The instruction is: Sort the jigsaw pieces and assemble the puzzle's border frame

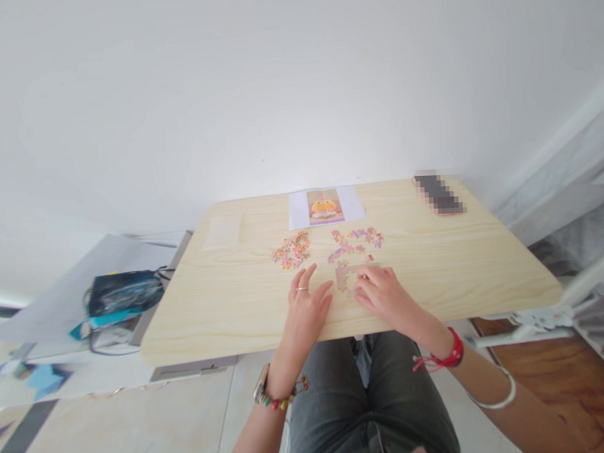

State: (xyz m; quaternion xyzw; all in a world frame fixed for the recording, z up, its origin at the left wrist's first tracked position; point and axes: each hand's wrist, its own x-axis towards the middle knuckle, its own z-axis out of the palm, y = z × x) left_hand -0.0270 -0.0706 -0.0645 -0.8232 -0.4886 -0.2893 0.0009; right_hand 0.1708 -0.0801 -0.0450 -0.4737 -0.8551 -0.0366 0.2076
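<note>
My left hand (309,307) rests on the table with its fingers spread, a ring on one of them and nothing held. My right hand (383,291) is bent over a partly joined section of jigsaw puzzle (341,278), its fingers curled down at that section's right side. Whatever sits under those fingertips is hidden. Beyond the left hand lies a heap of loose orange and pink puzzle pieces (292,249). Past the right hand, pinkish purple puzzle pieces (355,240) are scattered in loose rows.
A white sheet with a printed picture (325,207) of a yellow figure lies near the wall. At the back right is a pixelated dark phone-like object (438,194). A pale translucent sheet (223,231) lies at the back left. Left of the table hangs a dark bag (127,293).
</note>
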